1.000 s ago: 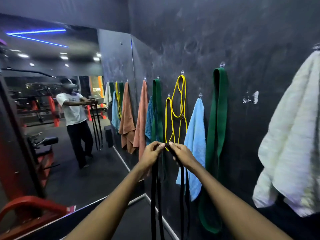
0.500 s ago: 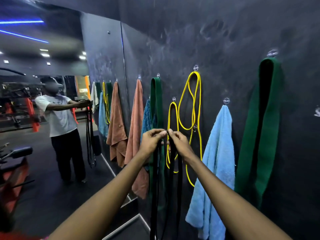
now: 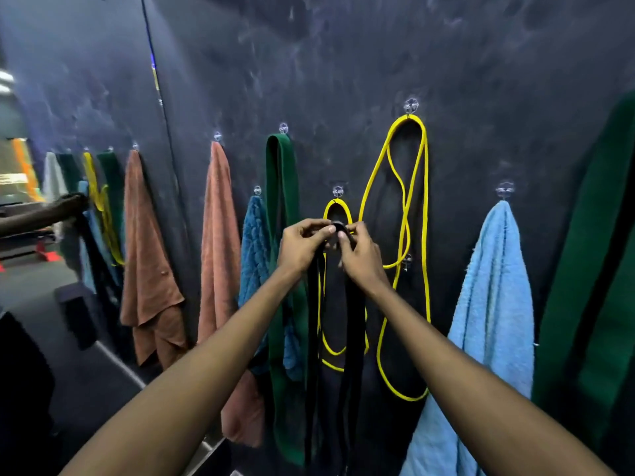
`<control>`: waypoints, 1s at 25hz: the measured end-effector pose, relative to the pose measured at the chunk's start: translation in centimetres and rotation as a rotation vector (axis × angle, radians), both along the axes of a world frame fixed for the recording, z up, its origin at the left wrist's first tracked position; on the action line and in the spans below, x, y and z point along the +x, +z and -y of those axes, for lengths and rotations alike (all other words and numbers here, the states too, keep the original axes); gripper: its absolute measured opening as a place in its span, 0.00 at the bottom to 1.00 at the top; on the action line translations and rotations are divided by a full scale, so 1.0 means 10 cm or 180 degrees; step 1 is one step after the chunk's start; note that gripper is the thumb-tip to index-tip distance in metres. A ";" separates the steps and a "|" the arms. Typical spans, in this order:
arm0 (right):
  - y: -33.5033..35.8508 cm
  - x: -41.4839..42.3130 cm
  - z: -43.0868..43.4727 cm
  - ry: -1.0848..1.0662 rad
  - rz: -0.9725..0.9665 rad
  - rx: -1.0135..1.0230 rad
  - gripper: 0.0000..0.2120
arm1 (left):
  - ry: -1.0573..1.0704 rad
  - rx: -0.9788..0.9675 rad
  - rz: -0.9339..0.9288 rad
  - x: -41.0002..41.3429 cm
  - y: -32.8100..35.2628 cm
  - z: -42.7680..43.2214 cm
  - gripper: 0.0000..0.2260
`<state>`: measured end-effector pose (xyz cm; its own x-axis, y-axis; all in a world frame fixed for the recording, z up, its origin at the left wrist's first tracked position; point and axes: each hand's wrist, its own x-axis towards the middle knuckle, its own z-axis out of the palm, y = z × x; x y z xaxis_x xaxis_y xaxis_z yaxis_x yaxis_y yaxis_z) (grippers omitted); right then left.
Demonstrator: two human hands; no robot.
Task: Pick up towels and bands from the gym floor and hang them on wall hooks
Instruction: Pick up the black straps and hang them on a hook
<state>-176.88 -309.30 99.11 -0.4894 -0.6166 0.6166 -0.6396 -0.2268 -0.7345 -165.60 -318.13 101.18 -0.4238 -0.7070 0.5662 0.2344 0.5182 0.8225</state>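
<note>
The step in hand is hanging: the black band (image 3: pixel 355 338) is off the floor and up at the wall (image 3: pixel 343 63), not yet on a hook. The left hand (image 3: pixel 302 243) and right hand (image 3: pixel 360 255) meet just below a clear hook (image 3: pixel 337 191), and the fingers (image 3: pixel 311 226) of both are curled and clamped on the band's top bend, pinching it into a small loop. Its long strands hang straight down between the forearms. That hook already carries a small yellow band (image 3: pixel 347 211), whose top arc sits directly above the knuckles. A green band (image 3: pixel 280 173) hangs just to the left and a longer yellow band (image 3: pixel 426 201) to the right. The next move likely calls for raising the pinched loop a little, holding it wide enough to clear the hook's tip, and seating it over the yellow band without knocking that one off. Only then should the fingers let go, so the weight of the strands settles on the hook.
</note>
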 end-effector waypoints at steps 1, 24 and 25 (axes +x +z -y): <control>0.05 -0.02 0.09 -0.0107 -0.0095 0.0050 0.07 | -0.0081 -0.0088 0.0056 -0.03 0.03 0.13 0.10; -0.49 -0.66 -0.43 -0.2003 -0.1572 -0.0046 0.08 | -0.0508 -0.0883 -0.0010 -0.82 -0.52 -0.26 0.05; -0.52 -0.67 -0.47 -0.2014 -0.1566 -0.0051 0.09 | -0.0539 -0.0927 -0.0020 -0.84 -0.54 -0.26 0.06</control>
